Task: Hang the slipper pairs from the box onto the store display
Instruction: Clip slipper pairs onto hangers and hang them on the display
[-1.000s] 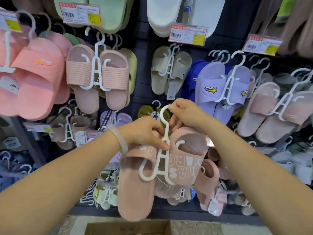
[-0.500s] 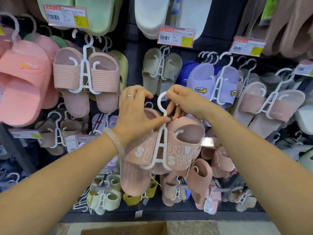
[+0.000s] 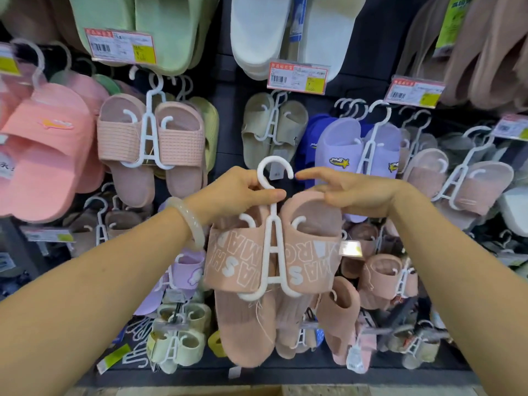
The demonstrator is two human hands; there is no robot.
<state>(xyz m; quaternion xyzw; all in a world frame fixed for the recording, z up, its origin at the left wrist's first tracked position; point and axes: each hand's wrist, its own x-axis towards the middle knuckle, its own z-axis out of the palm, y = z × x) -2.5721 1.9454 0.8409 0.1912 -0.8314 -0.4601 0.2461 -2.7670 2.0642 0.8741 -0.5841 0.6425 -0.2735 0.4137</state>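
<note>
A pink slipper pair [image 3: 311,264] with white lettering hangs on a white plastic hanger [image 3: 273,244] in front of the display wall. My left hand [image 3: 243,192] pinches the hanger's neck just below its hook [image 3: 274,170]. My right hand [image 3: 354,195] rests on the top of the right slipper, its index finger pointing left toward the tip of the hook. The hook is free in the air, not on any peg.
The dark display wall [image 3: 228,115] is packed with hung slipper pairs: salmon [image 3: 48,155], pink ribbed [image 3: 125,144], beige [image 3: 257,132], lilac [image 3: 343,155]. Price tags [image 3: 297,77] sit on peg ends. A cardboard box edge [image 3: 245,391] shows at the bottom.
The pair has risen and now hangs straight. My left hand moved from the left slipper's strap up to the hanger neck. My right hand let go of the hook and lies on the right slipper.
</note>
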